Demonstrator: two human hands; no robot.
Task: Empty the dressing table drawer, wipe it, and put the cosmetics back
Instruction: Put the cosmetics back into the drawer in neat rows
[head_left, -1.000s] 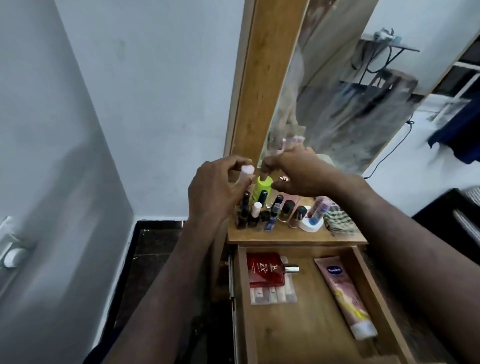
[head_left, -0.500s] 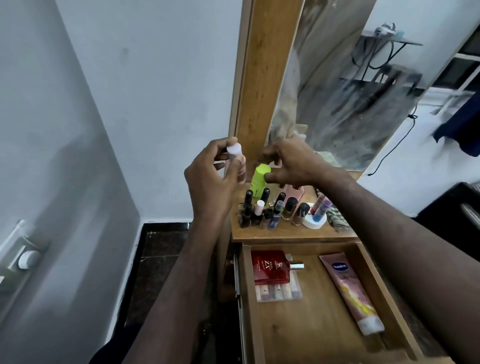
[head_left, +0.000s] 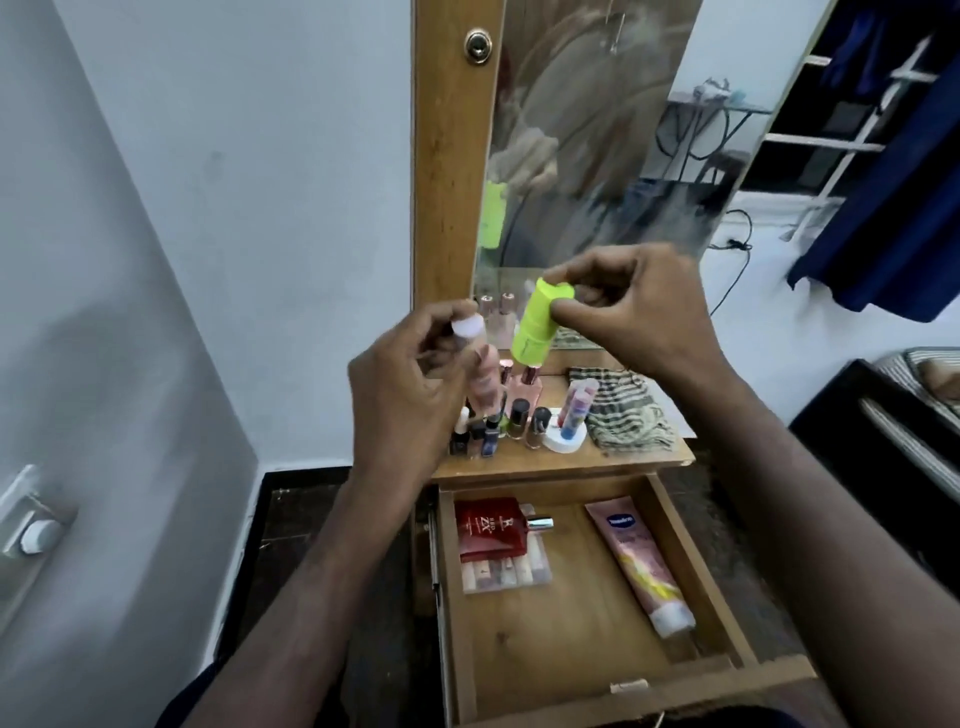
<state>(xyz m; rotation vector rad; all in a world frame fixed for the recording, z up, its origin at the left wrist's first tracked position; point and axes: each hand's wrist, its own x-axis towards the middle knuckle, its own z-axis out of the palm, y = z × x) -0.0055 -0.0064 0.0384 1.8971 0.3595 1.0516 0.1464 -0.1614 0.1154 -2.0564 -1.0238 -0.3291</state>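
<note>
Drawer of light brown wood (head_left: 691, 561) stands pulled out nearest, holding a flat red perfume bottle (head_left: 491, 529) at its far left and a pink squeeze tube (head_left: 639, 564) lying to the right. Beyond it, small dark nail polish bottles (head_left: 511, 421) crowd the wooden tabletop (head_left: 571, 460). Above them, the left hand (head_left: 400, 395) grips a pale pink white-capped bottle (head_left: 475, 364), while the right hand (head_left: 631, 317) pinches a lime-green plastic bottle (head_left: 537, 330) just beside it.
</note>
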